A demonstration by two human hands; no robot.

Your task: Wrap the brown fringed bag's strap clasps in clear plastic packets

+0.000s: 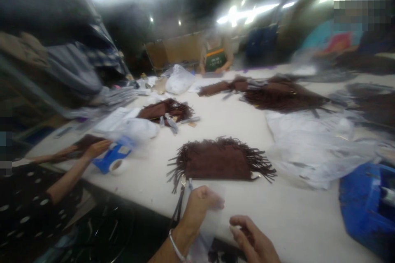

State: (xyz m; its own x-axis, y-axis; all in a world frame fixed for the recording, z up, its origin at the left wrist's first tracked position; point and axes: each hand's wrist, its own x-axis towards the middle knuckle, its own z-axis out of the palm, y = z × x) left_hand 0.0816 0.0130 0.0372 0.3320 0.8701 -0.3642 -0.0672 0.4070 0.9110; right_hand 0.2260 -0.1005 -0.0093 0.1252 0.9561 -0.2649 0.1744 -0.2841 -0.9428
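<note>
My left hand [200,203], a bracelet at its wrist, is closed on a thin clear plastic bag [212,218] that hangs below the fingers. To its right, my right hand [254,238] has curled fingers, with thumb and forefinger close together; whatever lies between them is too small to make out. Just beyond both hands a dark brown fringed pouch [217,162] lies flat on the white table [293,201]. Its wrist strap [179,205] hangs over the table's near edge, beside my left hand.
At left a co-worker's hands [95,148] hold a brown piece beside a blue tape dispenser [114,157]. Brown fringed pouches [284,94] are heaped farther back. Clear plastic bags [314,148] lie at right, near a blue container [358,201]. Another person [216,55] works across the table.
</note>
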